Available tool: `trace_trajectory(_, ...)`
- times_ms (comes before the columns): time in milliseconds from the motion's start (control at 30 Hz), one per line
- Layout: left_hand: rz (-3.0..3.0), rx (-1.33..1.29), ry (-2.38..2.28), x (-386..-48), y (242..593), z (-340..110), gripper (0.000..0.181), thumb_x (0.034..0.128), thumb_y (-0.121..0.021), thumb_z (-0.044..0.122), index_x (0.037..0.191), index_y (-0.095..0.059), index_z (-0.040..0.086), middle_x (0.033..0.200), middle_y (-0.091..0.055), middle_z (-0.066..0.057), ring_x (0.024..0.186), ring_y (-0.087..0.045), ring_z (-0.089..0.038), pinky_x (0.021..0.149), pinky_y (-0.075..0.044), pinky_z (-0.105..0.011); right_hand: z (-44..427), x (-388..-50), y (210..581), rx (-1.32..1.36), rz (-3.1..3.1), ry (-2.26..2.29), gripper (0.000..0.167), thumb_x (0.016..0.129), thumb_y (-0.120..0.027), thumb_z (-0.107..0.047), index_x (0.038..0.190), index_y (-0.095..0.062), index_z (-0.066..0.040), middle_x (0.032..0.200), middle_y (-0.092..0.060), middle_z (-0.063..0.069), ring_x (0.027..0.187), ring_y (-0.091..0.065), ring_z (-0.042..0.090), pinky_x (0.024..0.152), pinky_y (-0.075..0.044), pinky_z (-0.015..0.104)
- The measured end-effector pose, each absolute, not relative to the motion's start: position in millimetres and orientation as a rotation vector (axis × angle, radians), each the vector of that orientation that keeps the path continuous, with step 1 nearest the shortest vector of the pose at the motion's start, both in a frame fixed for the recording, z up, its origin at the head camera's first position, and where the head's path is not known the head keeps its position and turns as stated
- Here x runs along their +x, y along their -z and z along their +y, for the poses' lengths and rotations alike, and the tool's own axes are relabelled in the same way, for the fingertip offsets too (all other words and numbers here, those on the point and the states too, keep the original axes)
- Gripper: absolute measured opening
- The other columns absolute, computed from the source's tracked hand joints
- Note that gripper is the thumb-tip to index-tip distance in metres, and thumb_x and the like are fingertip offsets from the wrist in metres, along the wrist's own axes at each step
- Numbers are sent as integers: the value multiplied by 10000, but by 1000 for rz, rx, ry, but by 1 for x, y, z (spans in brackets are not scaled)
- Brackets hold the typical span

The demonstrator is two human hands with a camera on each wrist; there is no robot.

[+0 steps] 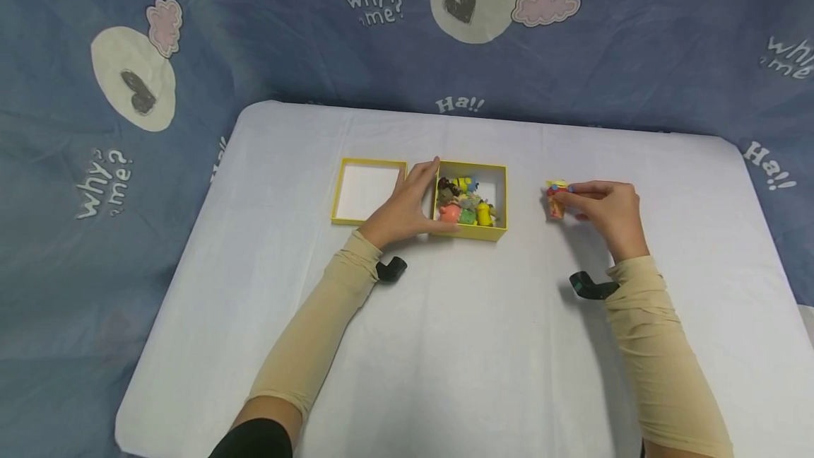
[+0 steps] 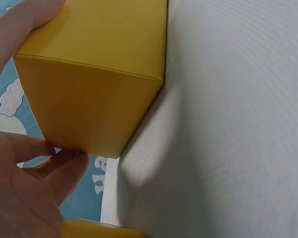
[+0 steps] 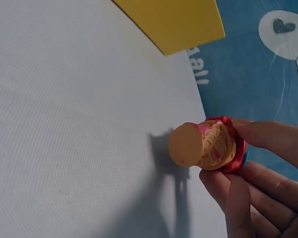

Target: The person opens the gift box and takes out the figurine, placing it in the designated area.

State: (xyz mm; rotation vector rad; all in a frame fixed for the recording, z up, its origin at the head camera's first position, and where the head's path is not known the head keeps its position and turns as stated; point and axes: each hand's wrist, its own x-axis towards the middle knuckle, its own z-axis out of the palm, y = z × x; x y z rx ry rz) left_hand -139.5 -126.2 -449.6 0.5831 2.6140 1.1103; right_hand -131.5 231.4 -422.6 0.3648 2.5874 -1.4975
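Observation:
A yellow box (image 1: pixel 483 233) with several small figures inside, among them a yellow one (image 1: pixel 484 215) and a pink one (image 1: pixel 449 213), stands open on the white table. My left hand (image 1: pixel 407 210) grips the box's left side, thumb along the front wall and fingers at the back corner; in the left wrist view the hand (image 2: pixel 25 183) holds the yellow box (image 2: pixel 89 104). To the right of the box, my right hand (image 1: pixel 607 210) pinches a small red and tan figure (image 1: pixel 556 209). In the right wrist view, the figure's (image 3: pixel 186 144) round tan base faces the camera, between thumb and fingers of the hand (image 3: pixel 268 183).
Left of the box lies a shallow yellow-rimmed lid (image 1: pixel 365 193), its white inside facing up, partly behind my left hand. A blue printed cloth (image 1: pixel 305 34) hangs behind the white-covered table (image 1: pixel 470 345). A black piece sticks out at each wrist.

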Motion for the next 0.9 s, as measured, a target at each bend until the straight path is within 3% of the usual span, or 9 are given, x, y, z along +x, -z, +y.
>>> trace_trajectory(600,2606,575,-1137,-139,449,-127,1315,736,-885,579,1678,-87,126,1691,-227,-75,1612,-159,-297,1337,106,-453,240,-133,429,337,2573,1456,634,842,-844,-458,1240,-717,19,755,-676,-339,803,-683,-65,690,-625,186)
trace_trajectory(900,2607,579,-1149,-139,451,-126,1318,730,-890,579,1676,-97,114,1688,-233,-74,1613,-153,-292,1337,98,-464,242,-135,431,307,2496,1482,631,923,-777,-391,1333,-638,68,805,-673,-299,781,-700,-69,696,-633,195)
